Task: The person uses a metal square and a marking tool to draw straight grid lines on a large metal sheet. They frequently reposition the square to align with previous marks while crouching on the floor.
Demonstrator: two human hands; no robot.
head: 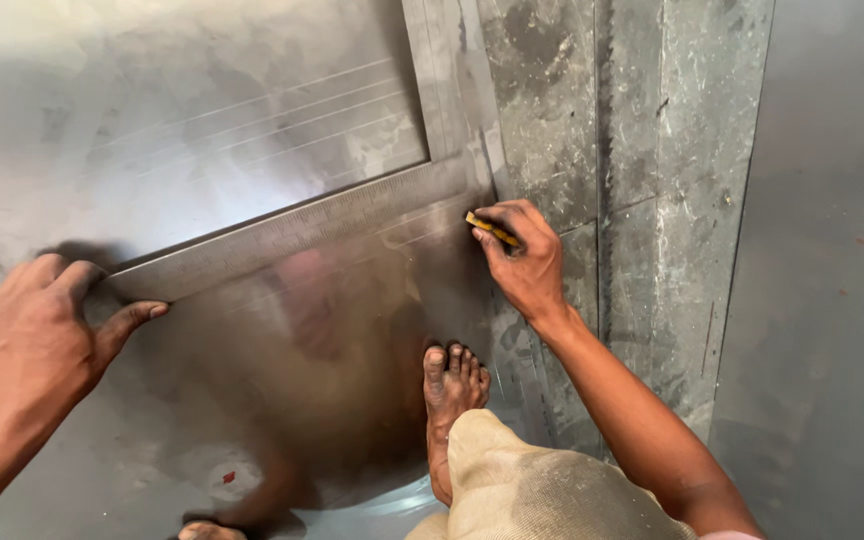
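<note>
Sheet: metal sheet point(202, 130) is lying flat on the concrete floor point(652, 200).
Square: steel square point(292, 232) is resting across the sheet.
Left hand: left hand point(37, 340) is pressing the square's near end, fingers curled, thumb stretched out.
Right hand: right hand point(524, 262) is pinching a yellow marker point(492, 229) at the square's corner.
Foot: bare foot point(452, 400) is standing on the sheet.

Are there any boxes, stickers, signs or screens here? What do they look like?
No boxes, signs or screens.
Red speck: low on the shiny metal sheet, tiny; can't tell if it's a sticker.
Ruler markings: fine lines along the grey metal square under the left hand.
</note>
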